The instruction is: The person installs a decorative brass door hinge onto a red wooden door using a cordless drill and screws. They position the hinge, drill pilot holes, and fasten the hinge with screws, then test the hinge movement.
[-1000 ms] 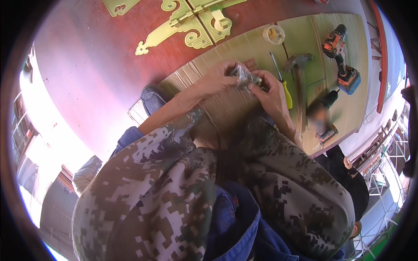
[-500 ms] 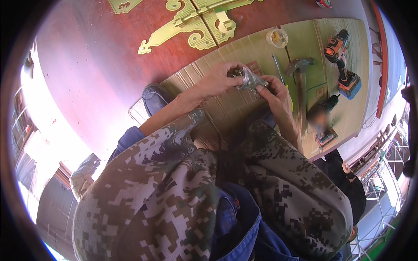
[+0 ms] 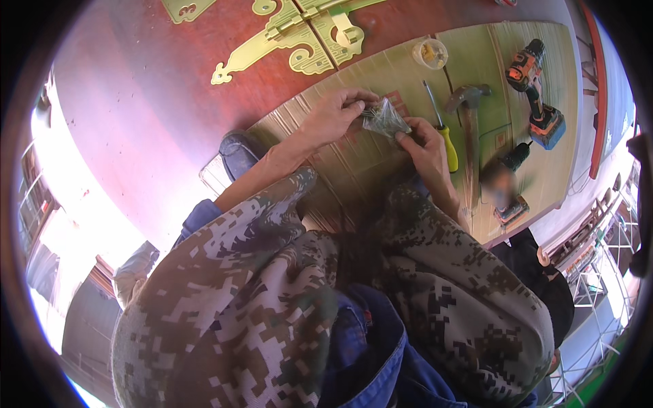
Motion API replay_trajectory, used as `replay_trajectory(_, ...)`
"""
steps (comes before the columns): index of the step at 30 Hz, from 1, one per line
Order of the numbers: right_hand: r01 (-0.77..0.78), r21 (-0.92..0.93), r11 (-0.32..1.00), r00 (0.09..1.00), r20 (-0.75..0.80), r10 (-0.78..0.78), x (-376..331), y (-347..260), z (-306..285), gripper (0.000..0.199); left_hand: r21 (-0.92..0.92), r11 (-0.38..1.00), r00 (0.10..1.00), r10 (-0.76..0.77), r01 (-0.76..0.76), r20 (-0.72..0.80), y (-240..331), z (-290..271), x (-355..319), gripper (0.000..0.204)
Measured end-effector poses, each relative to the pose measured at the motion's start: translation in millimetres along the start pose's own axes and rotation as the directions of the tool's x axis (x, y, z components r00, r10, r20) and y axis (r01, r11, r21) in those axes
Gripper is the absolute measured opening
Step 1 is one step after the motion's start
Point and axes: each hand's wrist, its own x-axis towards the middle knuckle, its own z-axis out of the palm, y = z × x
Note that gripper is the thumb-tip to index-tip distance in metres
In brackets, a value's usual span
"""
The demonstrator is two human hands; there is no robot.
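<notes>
Between my hands, above the cardboard, is a small clear plastic bag [image 3: 386,120] with small metal pieces in it, too small to make out. My left hand [image 3: 338,117] pinches its left end, where some thin dark pieces show at the fingertips. My right hand [image 3: 423,144] grips the bag's lower right corner between thumb and fingers. Just right of that hand lies a screwdriver [image 3: 450,148] with a yellow handle. Beyond it rests a hammer [image 3: 470,129] with a wooden handle.
A cardboard sheet [image 3: 537,178] lies on the red panel [image 3: 170,75], which bears a gold latch plate [image 3: 292,42]. A clear round tub [image 3: 430,54] stands at the far side. Two cordless drills, one orange [image 3: 527,71] and one blurred [image 3: 505,187], lie to the right.
My left hand has shifted slightly left, and more of the bag shows. My right hand has moved a little left and down, uncovering the screwdriver's yellow handle.
</notes>
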Motion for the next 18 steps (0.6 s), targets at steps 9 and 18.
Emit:
replay_trajectory(9, 0.126, -0.078, 0.989, 0.991, 0.050, -0.123, -0.2, -1.2, 5.5, 0.035, 0.423, 0.904, 0.997, 0.037, -0.064, 0.070, 35.3, 14.7, -11.3, 0.026)
replay_trajectory(18, 0.096, 0.180, 0.979, 0.987, 0.108, -0.117, -2.7, -13.0, 5.1, 0.030, -0.172, 0.985, 0.993, -0.002, 0.023, 0.122, 26.0, 16.5, -11.5, 0.029)
